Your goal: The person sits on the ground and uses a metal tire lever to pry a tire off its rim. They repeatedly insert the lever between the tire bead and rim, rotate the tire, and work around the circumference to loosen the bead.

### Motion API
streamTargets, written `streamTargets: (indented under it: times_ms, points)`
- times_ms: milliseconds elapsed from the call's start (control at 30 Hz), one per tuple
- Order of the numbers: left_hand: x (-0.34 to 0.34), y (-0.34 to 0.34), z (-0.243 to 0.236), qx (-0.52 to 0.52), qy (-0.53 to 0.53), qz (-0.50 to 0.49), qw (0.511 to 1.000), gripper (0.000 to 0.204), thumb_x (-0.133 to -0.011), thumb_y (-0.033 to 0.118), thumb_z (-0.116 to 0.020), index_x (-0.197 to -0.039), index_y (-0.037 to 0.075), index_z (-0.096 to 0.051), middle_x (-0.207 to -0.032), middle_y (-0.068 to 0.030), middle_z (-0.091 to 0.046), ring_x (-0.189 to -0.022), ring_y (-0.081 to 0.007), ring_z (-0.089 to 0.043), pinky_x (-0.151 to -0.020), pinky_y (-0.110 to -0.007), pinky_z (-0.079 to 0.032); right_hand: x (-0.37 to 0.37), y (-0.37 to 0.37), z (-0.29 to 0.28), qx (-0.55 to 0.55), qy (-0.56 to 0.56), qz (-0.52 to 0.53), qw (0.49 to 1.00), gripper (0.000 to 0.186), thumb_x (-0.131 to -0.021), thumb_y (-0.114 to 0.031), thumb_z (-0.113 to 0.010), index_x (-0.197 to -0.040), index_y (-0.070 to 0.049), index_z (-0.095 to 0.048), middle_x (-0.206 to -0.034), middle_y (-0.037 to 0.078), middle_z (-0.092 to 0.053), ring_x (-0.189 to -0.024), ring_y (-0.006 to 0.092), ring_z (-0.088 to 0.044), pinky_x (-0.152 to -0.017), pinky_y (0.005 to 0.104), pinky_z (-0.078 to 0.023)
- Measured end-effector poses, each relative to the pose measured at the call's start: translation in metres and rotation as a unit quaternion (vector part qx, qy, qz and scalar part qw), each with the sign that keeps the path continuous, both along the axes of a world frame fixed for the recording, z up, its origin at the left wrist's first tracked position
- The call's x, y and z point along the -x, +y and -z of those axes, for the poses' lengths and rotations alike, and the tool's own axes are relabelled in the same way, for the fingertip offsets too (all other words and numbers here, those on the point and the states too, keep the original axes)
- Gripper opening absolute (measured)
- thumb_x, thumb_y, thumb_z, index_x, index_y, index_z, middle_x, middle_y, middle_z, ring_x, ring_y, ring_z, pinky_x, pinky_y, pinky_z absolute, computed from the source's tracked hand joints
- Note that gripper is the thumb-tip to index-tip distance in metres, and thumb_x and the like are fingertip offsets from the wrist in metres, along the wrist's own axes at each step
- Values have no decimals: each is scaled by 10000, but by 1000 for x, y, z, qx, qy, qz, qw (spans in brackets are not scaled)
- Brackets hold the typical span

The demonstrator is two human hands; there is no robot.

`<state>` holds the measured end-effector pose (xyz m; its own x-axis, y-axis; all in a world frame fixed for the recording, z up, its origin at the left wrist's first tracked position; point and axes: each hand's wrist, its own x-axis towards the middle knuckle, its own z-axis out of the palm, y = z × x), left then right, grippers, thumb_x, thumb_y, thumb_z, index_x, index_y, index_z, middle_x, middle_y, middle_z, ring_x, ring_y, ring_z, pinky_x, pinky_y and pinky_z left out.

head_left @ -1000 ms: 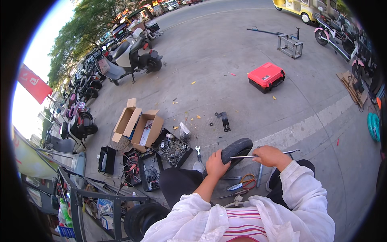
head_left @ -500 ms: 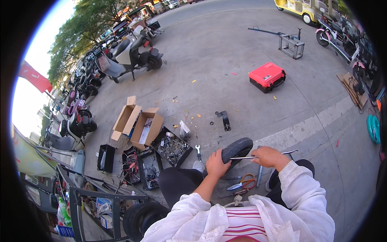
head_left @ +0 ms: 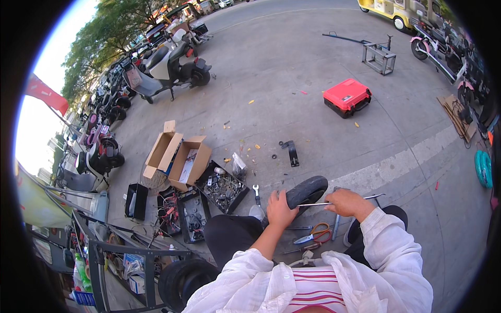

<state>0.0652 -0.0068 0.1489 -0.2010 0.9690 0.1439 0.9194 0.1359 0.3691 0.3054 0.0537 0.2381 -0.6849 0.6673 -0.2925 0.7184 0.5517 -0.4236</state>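
My left hand (head_left: 280, 211) grips the near left side of a black tyre (head_left: 305, 192), which stands tilted between my bent legs. My right hand (head_left: 347, 203) is closed round a long metal bar (head_left: 314, 204) that lies across the tyre, its far tip by my left hand and its hooked end out to the right. Beneath, on the concrete, lie orange-handled scissors (head_left: 318, 230), a screwdriver and other long tools. An open-end spanner (head_left: 257, 193) lies left of the tyre, beside black trays of small metal parts (head_left: 222, 188) and wires.
Open cardboard boxes (head_left: 190, 161) and a black bracket (head_left: 292, 155) lie ahead, a red case (head_left: 347, 98) farther off. Scooters (head_left: 172, 73) line the left and right. A metal frame stand (head_left: 378, 60), a green hose coil (head_left: 482, 168) and a spare tyre (head_left: 185, 284) also surround me.
My left hand's fingers have shifted slightly, lifting a little on the tyre. My right hand and the bar have hardly moved.
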Motion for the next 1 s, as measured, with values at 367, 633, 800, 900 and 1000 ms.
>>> streamTargets:
  times_ms: [367, 633, 800, 900, 1000]
  points:
    - [5, 23, -27, 156, -73, 27, 985, 811, -641, 463, -810, -1252, 2, -541, -1194, -217, -584, -1124, -382, -553, -956, -432, -459, -4, 9, -4, -4, -7, 23, 1000, 218, -859, -234, -652, -993, -62, -655, -913, 175, -682, -903, 379, -648, -791, 480, -505]
    - [12, 20, -9, 113, -98, 51, 987, 612, -632, 394, -783, -1072, 16, -591, -1096, -196, -570, -1053, -386, -574, -900, -447, -494, -8, 3, -1, -20, 45, 35, 998, 197, -827, -200, -686, -949, -48, -654, -920, 171, -663, -909, 394, -611, -778, 480, -487]
    - [19, 6, 2, 93, -118, 42, 988, 574, -632, 364, -776, -1061, 32, -589, -1088, -180, -563, -1053, -376, -570, -896, -445, -492, 3, -6, -7, -21, 56, 30, 998, 219, -816, -179, -691, -989, -45, -676, -927, 180, -672, -900, 405, -616, -777, 470, -495]
    - [21, 5, 4, 87, -112, 39, 989, 561, -632, 363, -772, -1051, 34, -595, -1087, -178, -567, -1050, -376, -572, -893, -446, -492, 7, -5, -7, -22, 66, 32, 997, 199, -812, -172, -690, -965, -45, -684, -902, 187, -671, -874, 413, -617, -769, 475, -494]
    - [16, 16, -6, 99, -110, 47, 988, 550, -629, 371, -770, -1032, 35, -603, -1067, -179, -579, -1034, -376, -581, -888, -452, -494, 0, 0, -8, -20, 73, 27, 997, 174, -817, -176, -681, -942, -56, -693, -888, 190, -669, -854, 415, -618, -757, 480, -491]
